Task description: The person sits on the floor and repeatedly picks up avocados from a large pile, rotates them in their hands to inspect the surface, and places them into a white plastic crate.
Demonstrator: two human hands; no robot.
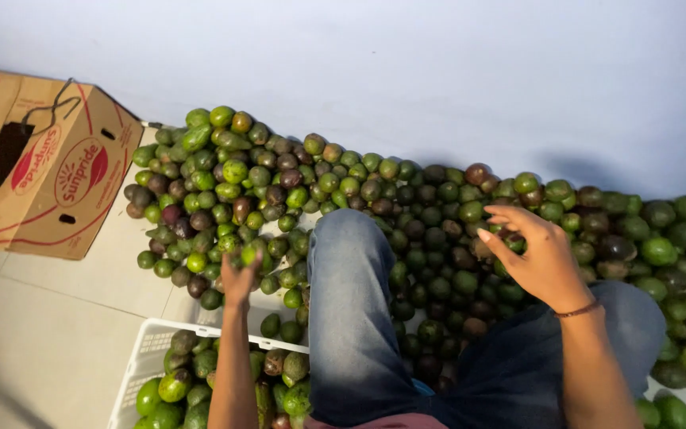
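Green and dark purple avocados point(406, 206), white crate point(146, 349), brown cardboard box point(49, 199) with red print, blue jeans point(351, 302).

Glossy avocados point(406, 230), white plastic crate point(146, 349)

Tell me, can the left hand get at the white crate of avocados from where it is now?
Probably yes. The left hand is raised over the pile's near edge, and the white crate sits open-topped just below that forearm. Nothing lies between them; the jeans-clad knee is off to the side.
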